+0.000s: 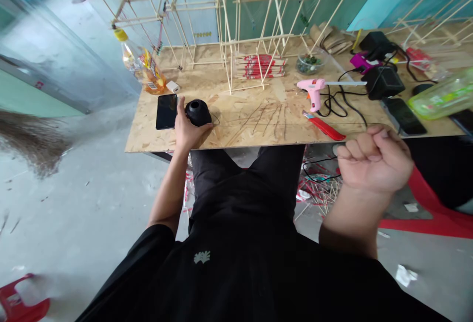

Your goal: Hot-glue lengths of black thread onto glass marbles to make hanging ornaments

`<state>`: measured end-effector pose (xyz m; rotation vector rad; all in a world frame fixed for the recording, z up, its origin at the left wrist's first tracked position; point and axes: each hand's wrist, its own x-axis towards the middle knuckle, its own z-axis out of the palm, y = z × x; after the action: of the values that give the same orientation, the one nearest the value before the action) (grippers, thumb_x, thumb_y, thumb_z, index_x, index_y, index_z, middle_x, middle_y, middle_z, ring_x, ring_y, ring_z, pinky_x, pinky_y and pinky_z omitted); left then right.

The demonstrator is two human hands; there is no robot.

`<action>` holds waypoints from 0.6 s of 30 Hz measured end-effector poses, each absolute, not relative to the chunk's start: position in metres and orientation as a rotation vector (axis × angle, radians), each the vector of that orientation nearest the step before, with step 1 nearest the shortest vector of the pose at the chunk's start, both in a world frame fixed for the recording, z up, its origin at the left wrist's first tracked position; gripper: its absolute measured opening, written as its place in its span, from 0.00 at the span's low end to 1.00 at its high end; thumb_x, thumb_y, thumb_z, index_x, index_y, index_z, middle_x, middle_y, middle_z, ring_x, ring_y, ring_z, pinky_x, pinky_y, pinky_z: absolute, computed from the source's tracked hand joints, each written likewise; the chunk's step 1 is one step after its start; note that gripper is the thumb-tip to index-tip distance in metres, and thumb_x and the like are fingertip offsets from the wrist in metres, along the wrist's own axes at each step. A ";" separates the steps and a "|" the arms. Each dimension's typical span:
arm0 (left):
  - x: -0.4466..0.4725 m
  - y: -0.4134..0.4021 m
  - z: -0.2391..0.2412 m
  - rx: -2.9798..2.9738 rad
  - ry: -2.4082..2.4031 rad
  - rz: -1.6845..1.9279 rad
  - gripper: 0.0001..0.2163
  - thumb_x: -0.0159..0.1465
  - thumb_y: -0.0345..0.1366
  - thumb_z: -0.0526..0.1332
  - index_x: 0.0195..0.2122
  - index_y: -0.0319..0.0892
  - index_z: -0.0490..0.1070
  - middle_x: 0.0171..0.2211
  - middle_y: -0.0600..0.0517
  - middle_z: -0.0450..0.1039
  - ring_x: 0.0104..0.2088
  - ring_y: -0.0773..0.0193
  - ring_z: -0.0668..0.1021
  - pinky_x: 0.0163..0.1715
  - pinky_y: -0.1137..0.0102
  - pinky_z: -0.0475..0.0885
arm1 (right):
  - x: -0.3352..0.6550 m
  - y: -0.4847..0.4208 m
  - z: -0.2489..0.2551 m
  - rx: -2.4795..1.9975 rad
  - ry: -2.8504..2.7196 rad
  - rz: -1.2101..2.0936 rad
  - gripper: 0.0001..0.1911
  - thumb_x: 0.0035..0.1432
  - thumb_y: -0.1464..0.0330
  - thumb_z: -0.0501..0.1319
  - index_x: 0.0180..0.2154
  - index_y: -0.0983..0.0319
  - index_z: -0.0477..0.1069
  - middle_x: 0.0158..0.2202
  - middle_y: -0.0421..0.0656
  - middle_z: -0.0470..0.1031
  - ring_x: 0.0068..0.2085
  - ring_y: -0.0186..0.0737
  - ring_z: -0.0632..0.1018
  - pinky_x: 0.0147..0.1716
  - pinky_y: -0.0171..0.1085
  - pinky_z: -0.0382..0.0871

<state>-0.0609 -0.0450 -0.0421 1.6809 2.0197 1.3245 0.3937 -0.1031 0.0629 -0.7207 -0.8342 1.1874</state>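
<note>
My left hand (188, 127) curls around the left and front sides of a rounded black object with a hole in its top (199, 113), which is on the wooden table. A thin dark loop shows beside it. Just left of that hand lies a black phone (166, 111). My right hand (375, 159) is raised as a fist in front of the table edge; anything inside it is hidden. Nearest to it are a red utility knife (327, 128) and a pink glue gun (313, 92). Several thin dark wires or twigs (268, 119) lie mid-table.
Stick frames (254, 41) stand along the back of the wooden table (236, 134). Around them are a yellow-capped bottle (142, 68), red-wrapped sticks (260, 66), a clear bowl (309, 63), black adapters with cables (384, 83) and a green bottle (443, 96). Scraps (318, 189) litter the floor.
</note>
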 end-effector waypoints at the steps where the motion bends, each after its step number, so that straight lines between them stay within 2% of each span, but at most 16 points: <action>1: -0.062 -0.046 -0.042 1.716 2.007 1.305 0.64 0.48 0.44 0.84 0.82 0.55 0.48 0.81 0.37 0.60 0.80 0.30 0.65 0.79 0.36 0.61 | 0.394 -0.105 0.065 -0.723 -0.833 1.176 0.06 0.48 0.70 0.72 0.31 0.61 0.79 0.14 0.28 0.50 0.18 0.28 0.41 0.19 0.38 0.35; 3: -0.063 -0.050 -0.040 1.837 1.939 1.262 0.68 0.49 0.47 0.83 0.84 0.54 0.41 0.83 0.36 0.53 0.81 0.30 0.61 0.80 0.36 0.59 | 0.395 -0.107 0.069 -0.732 -0.834 1.162 0.07 0.47 0.70 0.72 0.31 0.61 0.78 0.14 0.27 0.50 0.18 0.28 0.40 0.18 0.38 0.34; 5: -0.064 -0.056 -0.032 2.010 1.829 1.224 0.68 0.52 0.53 0.81 0.85 0.52 0.39 0.85 0.36 0.46 0.84 0.30 0.54 0.81 0.36 0.54 | 0.396 -0.108 0.070 -0.744 -0.841 1.160 0.07 0.46 0.70 0.72 0.30 0.61 0.78 0.14 0.27 0.50 0.17 0.28 0.40 0.18 0.37 0.34; 6: -0.064 -0.059 -0.025 2.102 1.774 1.205 0.65 0.53 0.56 0.80 0.85 0.51 0.42 0.86 0.37 0.43 0.85 0.30 0.50 0.82 0.36 0.51 | 0.396 -0.108 0.070 -0.751 -0.845 1.159 0.07 0.46 0.69 0.72 0.30 0.60 0.78 0.14 0.27 0.50 0.17 0.29 0.40 0.18 0.37 0.35; 8: -0.062 -0.064 -0.007 2.261 1.697 1.147 0.53 0.60 0.61 0.74 0.82 0.51 0.55 0.87 0.44 0.41 0.86 0.31 0.45 0.83 0.36 0.46 | 0.396 -0.108 0.069 -0.761 -0.843 1.160 0.07 0.46 0.69 0.72 0.30 0.60 0.78 0.14 0.27 0.50 0.18 0.29 0.40 0.18 0.37 0.35; 10: -0.058 -0.064 0.012 2.379 1.670 1.054 0.37 0.67 0.59 0.69 0.74 0.50 0.72 0.87 0.52 0.44 0.86 0.32 0.43 0.82 0.36 0.42 | 0.395 -0.108 0.068 -0.764 -0.837 1.163 0.07 0.46 0.69 0.73 0.30 0.61 0.79 0.14 0.27 0.51 0.18 0.29 0.41 0.19 0.37 0.35; 12: -0.054 -0.058 0.027 2.456 1.652 0.905 0.24 0.70 0.52 0.66 0.64 0.52 0.82 0.86 0.57 0.49 0.85 0.32 0.46 0.81 0.31 0.37 | 0.393 -0.108 0.068 -0.759 -0.832 1.170 0.08 0.45 0.69 0.73 0.30 0.61 0.79 0.13 0.27 0.51 0.18 0.28 0.41 0.19 0.38 0.34; 15: -0.051 -0.042 0.037 2.499 1.640 0.713 0.13 0.69 0.44 0.66 0.50 0.51 0.87 0.82 0.56 0.60 0.84 0.31 0.51 0.79 0.26 0.33 | 0.392 -0.109 0.068 -0.760 -0.824 1.172 0.07 0.45 0.70 0.72 0.30 0.61 0.79 0.13 0.28 0.51 0.17 0.29 0.42 0.19 0.37 0.35; 18: -0.053 -0.026 0.039 2.475 1.651 0.666 0.08 0.68 0.41 0.66 0.39 0.49 0.86 0.76 0.52 0.72 0.82 0.33 0.58 0.80 0.27 0.38 | 0.393 -0.110 0.069 -0.785 -0.854 1.173 0.05 0.46 0.69 0.72 0.30 0.61 0.80 0.13 0.28 0.50 0.17 0.29 0.43 0.19 0.37 0.37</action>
<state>-0.0529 -0.0260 0.0391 2.4747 1.6513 0.6656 0.3934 -0.1105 0.0689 -0.7846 -0.8540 1.1730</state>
